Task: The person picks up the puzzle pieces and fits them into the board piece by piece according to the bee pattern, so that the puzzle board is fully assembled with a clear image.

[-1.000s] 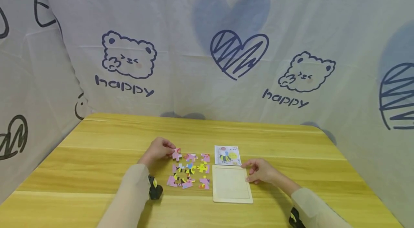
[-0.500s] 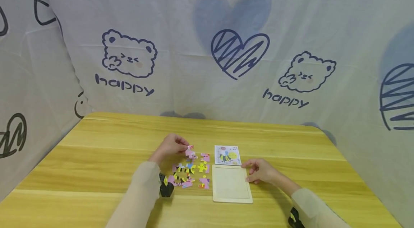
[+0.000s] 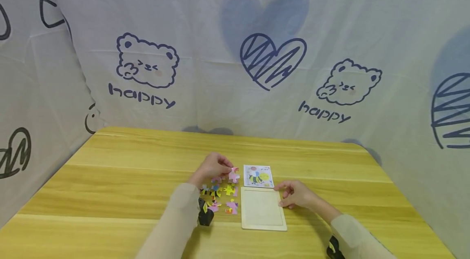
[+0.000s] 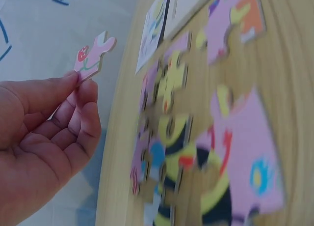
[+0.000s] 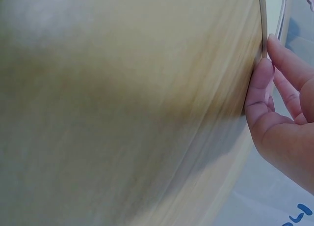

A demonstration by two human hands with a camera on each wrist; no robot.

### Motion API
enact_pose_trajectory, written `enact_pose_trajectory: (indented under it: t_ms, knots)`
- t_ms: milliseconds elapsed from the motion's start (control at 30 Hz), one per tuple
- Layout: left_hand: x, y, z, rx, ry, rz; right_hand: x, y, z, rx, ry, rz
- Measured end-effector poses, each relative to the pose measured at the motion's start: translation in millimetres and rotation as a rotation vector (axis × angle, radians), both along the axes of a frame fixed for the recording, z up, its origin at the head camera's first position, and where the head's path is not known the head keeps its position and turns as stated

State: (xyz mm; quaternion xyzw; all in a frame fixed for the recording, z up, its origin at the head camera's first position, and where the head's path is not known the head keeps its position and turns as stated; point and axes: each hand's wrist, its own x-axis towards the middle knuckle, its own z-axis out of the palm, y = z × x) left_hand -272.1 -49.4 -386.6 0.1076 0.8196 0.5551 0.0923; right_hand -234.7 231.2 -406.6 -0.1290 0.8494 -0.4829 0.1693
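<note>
Filling the lower part of the head view, a yellow wood-grain table [image 3: 110,193] meets a creased white cloth [image 3: 205,10] reading "happy" at left and right. At lower centre, the left hand [image 3: 213,166] pinches a knobbed pink piece [image 3: 233,175] near other flat pieces [image 3: 230,189]; lower right of centre, the right hand [image 3: 298,193] grips the edge of a pale, recessed tray [image 3: 261,210].

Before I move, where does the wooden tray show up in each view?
Head: wooden tray low, just right of centre.
Left wrist: wooden tray cut off by the top edge.
Right wrist: wooden tray, a sliver at upper right, touched by the right hand.
Shared landmark: the wood-grain table.
</note>
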Motion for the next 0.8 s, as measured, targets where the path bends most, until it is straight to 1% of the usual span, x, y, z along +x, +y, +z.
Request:
enact_pose_trajectory:
  t_ms: [133, 300, 467, 600, 800]
  knots:
    - [0.0, 10.3, -0.5, -0.005, 0.014, -0.022, -0.2, 0.4, -0.4, -0.005, 0.007, 0.009]
    - [0.6, 21.1, -3.2, 0.013, -0.003, -0.061, -1.4, 1.8, -2.3, -0.007, 0.011, 0.023]
    - [3.3, 31.9, -1.3, 0.010, -0.001, -0.091, -3.3, 2.9, -3.1, -0.011, 0.007, 0.031]
    - [5.5, 38.4, -1.1, 0.011, -0.012, -0.102, -2.3, 2.5, -2.6, -0.017, 0.002, 0.029]
    - [8.4, 41.5, -3.8, -0.003, -0.057, -0.127, -0.8, 2.4, -2.3, -0.013, -0.001, 0.026]
